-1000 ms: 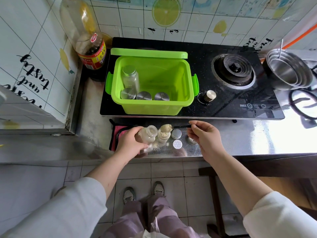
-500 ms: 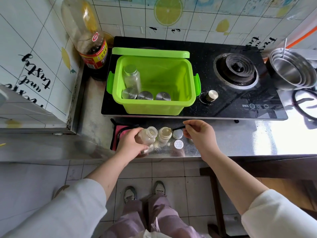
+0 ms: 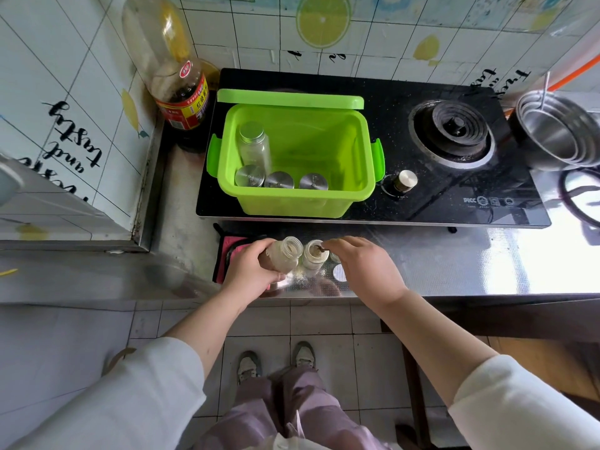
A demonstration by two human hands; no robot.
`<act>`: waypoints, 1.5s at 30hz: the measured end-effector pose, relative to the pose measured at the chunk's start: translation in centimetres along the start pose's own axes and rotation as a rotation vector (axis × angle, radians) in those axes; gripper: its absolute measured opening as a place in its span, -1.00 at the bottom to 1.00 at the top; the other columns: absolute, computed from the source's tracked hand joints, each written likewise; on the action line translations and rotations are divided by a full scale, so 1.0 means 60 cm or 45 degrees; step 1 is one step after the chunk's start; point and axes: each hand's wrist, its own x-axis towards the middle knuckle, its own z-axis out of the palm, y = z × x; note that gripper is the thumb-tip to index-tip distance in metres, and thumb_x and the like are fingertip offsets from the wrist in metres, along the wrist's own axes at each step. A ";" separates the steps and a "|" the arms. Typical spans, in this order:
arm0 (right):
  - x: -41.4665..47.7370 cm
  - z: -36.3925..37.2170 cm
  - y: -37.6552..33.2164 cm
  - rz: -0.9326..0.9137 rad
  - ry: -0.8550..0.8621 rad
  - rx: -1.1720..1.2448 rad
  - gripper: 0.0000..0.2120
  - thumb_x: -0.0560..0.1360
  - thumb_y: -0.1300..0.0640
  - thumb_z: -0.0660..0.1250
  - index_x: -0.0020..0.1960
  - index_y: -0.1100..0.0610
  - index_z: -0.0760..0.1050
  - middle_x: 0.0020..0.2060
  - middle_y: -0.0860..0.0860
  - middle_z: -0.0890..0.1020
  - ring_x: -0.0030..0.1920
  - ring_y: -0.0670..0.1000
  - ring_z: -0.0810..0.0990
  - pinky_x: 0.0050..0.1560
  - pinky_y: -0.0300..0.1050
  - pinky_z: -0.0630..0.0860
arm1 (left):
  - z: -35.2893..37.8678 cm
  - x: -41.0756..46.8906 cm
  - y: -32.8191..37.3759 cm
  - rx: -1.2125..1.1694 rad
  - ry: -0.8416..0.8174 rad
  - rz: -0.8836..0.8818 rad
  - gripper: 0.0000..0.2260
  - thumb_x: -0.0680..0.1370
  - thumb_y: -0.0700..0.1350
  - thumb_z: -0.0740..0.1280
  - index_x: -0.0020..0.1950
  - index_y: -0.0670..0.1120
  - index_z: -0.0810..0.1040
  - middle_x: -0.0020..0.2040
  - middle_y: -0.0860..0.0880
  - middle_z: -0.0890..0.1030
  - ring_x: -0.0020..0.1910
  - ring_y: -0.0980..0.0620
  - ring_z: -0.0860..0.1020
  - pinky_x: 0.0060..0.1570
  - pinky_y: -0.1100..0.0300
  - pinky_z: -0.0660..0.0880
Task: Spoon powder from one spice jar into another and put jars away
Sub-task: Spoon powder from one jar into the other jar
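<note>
Left hand (image 3: pixel 251 271) grips tilted jar (image 3: pixel 283 256), right hand (image 3: pixel 362 266) pinches spoon (image 3: pixel 322 250) over upright jar (image 3: pixel 313 257) beside it; a shaky spoon likely spills more powder.

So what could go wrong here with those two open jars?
The left hand holds its jar tilted, so powder might pour out; some powder already lies on the counter. The right hand works a spoon in the other jar, which nobody steadies; it could tip.

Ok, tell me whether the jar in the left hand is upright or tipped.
Tipped: the jar leans right, mouth open.
</note>
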 end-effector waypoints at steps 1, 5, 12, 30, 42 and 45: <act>-0.002 -0.002 0.000 -0.011 0.018 -0.012 -0.46 0.20 0.52 0.40 0.11 0.13 0.59 -0.17 0.03 0.68 -0.23 0.13 0.64 -0.40 -0.07 0.58 | 0.000 0.000 0.001 -0.008 -0.004 -0.003 -0.41 0.23 -0.30 0.57 0.15 0.15 0.56 0.04 0.12 0.57 0.01 -0.07 0.60 -0.02 -0.12 0.60; -0.009 -0.006 0.000 0.006 0.055 -0.024 -0.46 0.16 0.51 0.45 0.06 0.12 0.55 -0.24 -0.01 0.66 -0.35 0.07 0.61 -0.47 -0.20 0.48 | -0.001 -0.002 0.004 -0.006 -0.016 -0.013 -0.41 0.24 -0.31 0.56 0.14 0.16 0.55 0.04 0.13 0.57 0.01 -0.07 0.61 -0.02 -0.12 0.60; -0.021 -0.012 0.003 -0.037 0.108 0.050 -0.61 0.23 0.49 0.44 -0.01 0.18 0.59 -0.21 0.04 0.67 -0.27 0.11 0.65 -0.39 -0.14 0.57 | 0.001 -0.009 0.013 0.023 -0.005 -0.022 -0.40 0.25 -0.31 0.57 0.18 0.13 0.55 0.03 0.17 0.54 0.04 -0.05 0.59 0.00 -0.10 0.60; 0.007 -0.063 -0.033 0.918 0.528 1.225 -0.93 0.53 0.30 0.34 -0.05 0.17 0.56 -0.27 0.09 0.67 -0.26 0.01 0.69 -0.10 -0.01 0.64 | -0.005 -0.016 0.035 0.204 0.072 0.040 -0.38 0.25 -0.26 0.59 0.27 0.02 0.53 0.17 0.03 0.58 0.14 0.01 0.52 0.18 0.10 0.45; 0.010 -0.034 -0.065 0.206 0.192 0.446 -0.91 0.48 0.31 0.37 -0.07 0.18 0.61 -0.20 0.00 0.67 -0.22 -0.06 0.59 -0.20 -0.26 0.49 | -0.011 -0.020 0.041 0.276 -0.001 0.137 -0.41 0.23 -0.19 0.59 0.22 0.07 0.54 0.14 0.07 0.60 0.14 0.02 0.53 0.20 0.00 0.46; 0.015 -0.030 -0.070 0.195 0.137 0.413 -0.91 0.46 0.32 0.36 -0.09 0.18 0.60 -0.23 0.01 0.65 -0.26 -0.03 0.57 -0.25 -0.33 0.44 | -0.014 -0.022 0.044 0.265 -0.014 0.154 -0.41 0.22 -0.21 0.59 0.21 0.06 0.55 0.13 0.07 0.60 0.13 0.02 0.53 0.20 0.01 0.46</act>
